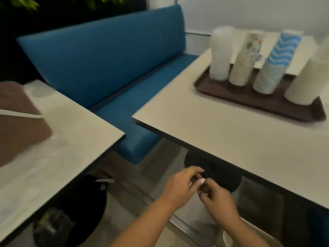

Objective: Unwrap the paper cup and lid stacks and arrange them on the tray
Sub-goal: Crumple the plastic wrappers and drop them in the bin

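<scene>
Cup and lid stacks [261, 59] stand upright in a row on the brown tray [249, 106], well apart from our hands. Our left hand [179, 189] and right hand [217, 198] meet fingertip to fingertip below the table [213, 122] edge, fingers curled; whether they pinch anything we cannot tell.

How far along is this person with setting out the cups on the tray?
Mostly done, it seems. Four stacks stand upright in a row on the brown tray: a white stack, a floral cup stack, a blue wavy cup stack and another white stack. The left hand and right hand meet low between the tables, fingers curled; what they hold is unclear. Whether wrapping remains is too blurred to tell.
</scene>
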Action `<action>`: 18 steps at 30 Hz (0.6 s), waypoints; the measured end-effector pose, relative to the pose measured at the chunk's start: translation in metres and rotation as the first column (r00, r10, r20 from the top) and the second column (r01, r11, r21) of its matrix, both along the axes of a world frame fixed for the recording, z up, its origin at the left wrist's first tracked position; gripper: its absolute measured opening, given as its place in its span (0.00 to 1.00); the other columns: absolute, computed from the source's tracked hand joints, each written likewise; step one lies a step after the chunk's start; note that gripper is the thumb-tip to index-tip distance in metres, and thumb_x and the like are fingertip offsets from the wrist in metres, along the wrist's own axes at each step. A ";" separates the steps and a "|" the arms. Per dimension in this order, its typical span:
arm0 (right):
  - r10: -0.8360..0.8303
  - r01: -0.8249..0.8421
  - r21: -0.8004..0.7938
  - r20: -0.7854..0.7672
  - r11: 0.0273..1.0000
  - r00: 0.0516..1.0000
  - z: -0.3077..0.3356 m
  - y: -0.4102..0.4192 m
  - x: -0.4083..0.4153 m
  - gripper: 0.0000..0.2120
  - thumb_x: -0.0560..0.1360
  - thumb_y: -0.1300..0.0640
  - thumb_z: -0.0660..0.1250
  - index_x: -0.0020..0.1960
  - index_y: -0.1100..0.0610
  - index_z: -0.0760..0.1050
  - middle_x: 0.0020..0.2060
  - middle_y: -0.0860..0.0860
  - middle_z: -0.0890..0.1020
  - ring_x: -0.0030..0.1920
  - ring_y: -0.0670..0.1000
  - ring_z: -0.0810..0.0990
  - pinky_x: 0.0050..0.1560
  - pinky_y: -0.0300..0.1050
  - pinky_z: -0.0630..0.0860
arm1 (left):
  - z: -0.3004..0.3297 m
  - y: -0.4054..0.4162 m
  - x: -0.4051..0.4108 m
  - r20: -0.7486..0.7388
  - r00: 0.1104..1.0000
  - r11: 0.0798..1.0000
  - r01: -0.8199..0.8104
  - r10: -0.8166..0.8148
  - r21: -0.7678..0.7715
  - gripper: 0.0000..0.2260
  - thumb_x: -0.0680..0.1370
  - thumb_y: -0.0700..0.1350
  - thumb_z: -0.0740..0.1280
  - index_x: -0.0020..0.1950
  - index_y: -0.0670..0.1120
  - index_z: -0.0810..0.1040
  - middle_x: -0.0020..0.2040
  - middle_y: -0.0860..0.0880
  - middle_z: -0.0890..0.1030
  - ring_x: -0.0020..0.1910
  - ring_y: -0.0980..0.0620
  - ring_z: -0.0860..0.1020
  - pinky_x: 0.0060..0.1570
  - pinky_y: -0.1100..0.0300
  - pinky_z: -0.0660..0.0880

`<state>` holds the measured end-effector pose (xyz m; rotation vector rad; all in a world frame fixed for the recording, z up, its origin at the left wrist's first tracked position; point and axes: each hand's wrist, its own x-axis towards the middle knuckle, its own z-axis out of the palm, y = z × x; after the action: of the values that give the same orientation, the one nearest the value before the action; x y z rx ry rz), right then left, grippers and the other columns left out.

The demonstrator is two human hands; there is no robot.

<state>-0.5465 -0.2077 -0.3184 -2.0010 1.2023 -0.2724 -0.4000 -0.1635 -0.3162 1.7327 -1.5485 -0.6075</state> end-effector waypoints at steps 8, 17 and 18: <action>0.208 -0.192 -0.121 0.143 0.974 0.968 0.151 0.030 0.092 0.07 0.75 0.56 0.67 0.47 0.44 0.73 0.36 0.44 0.81 0.36 0.41 0.78 0.38 0.39 0.74 | 0.149 0.057 0.084 -0.003 0.972 0.966 -0.235 0.236 -0.111 0.15 0.79 0.51 0.64 0.65 0.53 0.72 0.51 0.59 0.79 0.46 0.60 0.77 0.51 0.60 0.76; 0.398 -0.410 0.048 0.163 0.911 0.903 0.205 0.088 0.196 0.08 0.76 0.52 0.68 0.54 0.48 0.73 0.42 0.47 0.80 0.39 0.47 0.82 0.45 0.44 0.79 | 0.200 0.169 0.192 0.145 0.828 0.840 -0.540 0.541 -0.055 0.17 0.77 0.42 0.67 0.65 0.49 0.72 0.62 0.51 0.73 0.53 0.56 0.75 0.52 0.66 0.68; 0.408 -0.422 0.069 0.161 0.904 0.899 0.206 0.092 0.208 0.08 0.76 0.52 0.68 0.54 0.48 0.73 0.42 0.47 0.81 0.40 0.47 0.82 0.45 0.45 0.79 | 0.201 0.180 0.207 0.156 0.808 0.821 -0.569 0.568 -0.042 0.17 0.77 0.42 0.67 0.65 0.49 0.72 0.63 0.51 0.73 0.53 0.56 0.75 0.52 0.66 0.68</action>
<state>-0.3390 -0.1153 -0.1125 -2.0515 0.6606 -0.1317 -0.1934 0.0161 -0.1156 2.1615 -1.0269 -0.1642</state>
